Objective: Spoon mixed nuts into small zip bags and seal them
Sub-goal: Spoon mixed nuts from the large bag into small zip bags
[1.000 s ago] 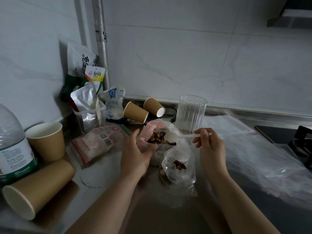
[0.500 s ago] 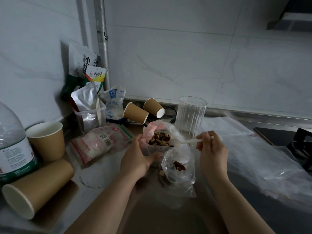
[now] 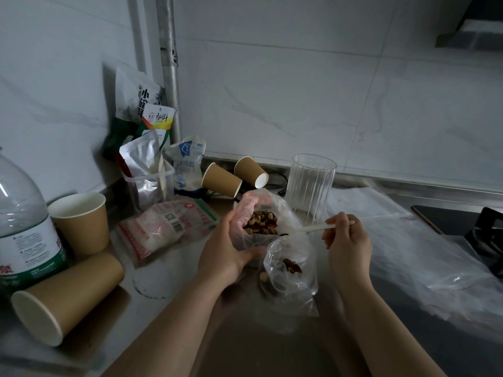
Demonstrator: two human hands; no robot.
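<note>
A clear plastic bag of mixed nuts (image 3: 260, 221) stands open in the middle of the counter, and my left hand (image 3: 227, 251) grips its left side. My right hand (image 3: 347, 240) pinches the handle of a white plastic spoon (image 3: 317, 228); the spoon's bowl reaches into the nut bag at its right edge. In front of the nut bag stands a small clear zip bag (image 3: 290, 270), open at the top, with a few nuts at its bottom. Neither hand touches the small bag.
Several brown paper cups (image 3: 79, 224) stand or lie at the left and behind the bags. A large water bottle (image 3: 24, 229) is at far left, food packets (image 3: 166, 227) beside it, a ribbed glass (image 3: 310, 186) behind. Loose plastic bags (image 3: 408, 240) cover the right; a stove (image 3: 487, 227) sits at far right.
The spoon has gone from above the nut bag down into its right edge. My left hand has closed more tightly around the bag's side.
</note>
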